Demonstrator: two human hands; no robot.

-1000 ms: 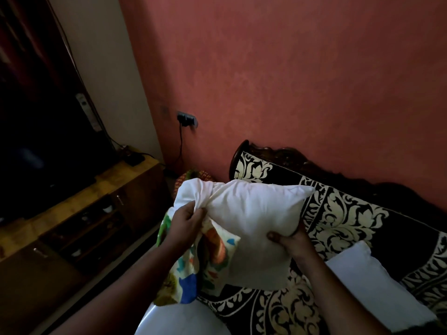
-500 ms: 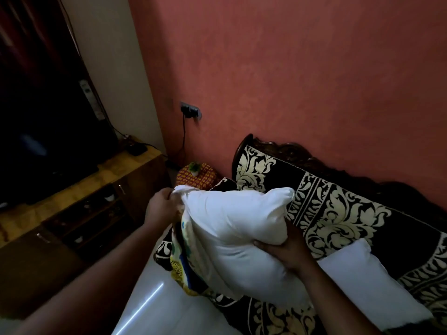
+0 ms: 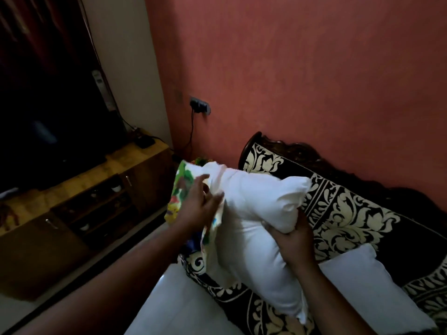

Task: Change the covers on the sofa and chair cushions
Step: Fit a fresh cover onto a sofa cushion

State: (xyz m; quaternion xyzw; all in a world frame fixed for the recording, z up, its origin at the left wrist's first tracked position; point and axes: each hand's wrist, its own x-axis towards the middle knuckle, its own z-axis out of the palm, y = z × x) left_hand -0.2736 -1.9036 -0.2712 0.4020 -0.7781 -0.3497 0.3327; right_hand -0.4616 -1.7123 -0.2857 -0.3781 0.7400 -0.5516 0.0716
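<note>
A bare white cushion (image 3: 256, 213) is held up over the sofa (image 3: 343, 213), which wears a black and cream floral throw. My right hand (image 3: 292, 235) grips the cushion's right side from below, fingers curled into the stuffing. A colourful printed cover (image 3: 180, 189) hangs at the cushion's left end. My left hand (image 3: 197, 205) lies on that cover with its fingers stretched out toward the cushion's corner. A second bare white cushion (image 3: 372, 286) lies on the sofa seat at the right.
A white surface (image 3: 179, 310) lies at the bottom centre, below the cushion. A wooden TV cabinet (image 3: 79, 194) with a dark screen stands at the left. A wall socket with a cable (image 3: 199, 106) sits on the red wall behind.
My left hand let go of its closed hold at the cushion's left end and now lies with fingers stretched over the printed cover. The cushion has tilted, right hand still holding it.
</note>
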